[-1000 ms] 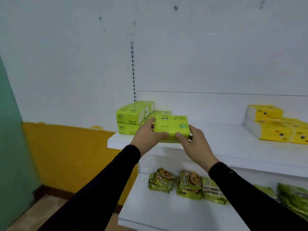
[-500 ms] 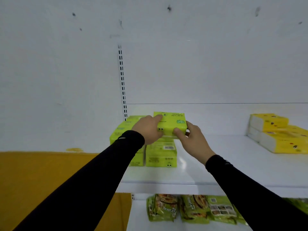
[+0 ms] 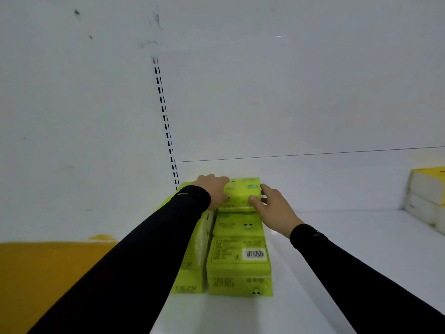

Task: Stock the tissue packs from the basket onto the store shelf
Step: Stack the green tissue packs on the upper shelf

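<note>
A green tissue pack [image 3: 242, 194] is held by both hands at the back of the green stacks, on the left part of the white shelf [image 3: 349, 256]. The left hand [image 3: 213, 190] holds its left end, with the fingers curled over the top edge, so this grip is closed on the pack. The right hand [image 3: 274, 212] holds the right end, the thumb on the near face and the other fingers going behind the pack, so this grip is closed on it too. The long axis of the held pack goes from left to right, across the shelf, and its broad printed face is turned up and toward the camera. It seems to rest on the packs below it, but I cannot tell if it lies fully on them. Under and in front of it I count two green packs in the right stack: an upper pack [image 3: 239, 247] with a smiling face and a barcode label on top, and a lower pack [image 3: 239, 284] with two small eyes on its front. Just beside them on the left is another green stack [image 3: 190, 276], partly hidden by the black sleeve [image 3: 134, 261], so I cannot count it. At the far right edge are two yellow and white packs [image 3: 426, 196], one on the other, well apart from the green ones.
</note>
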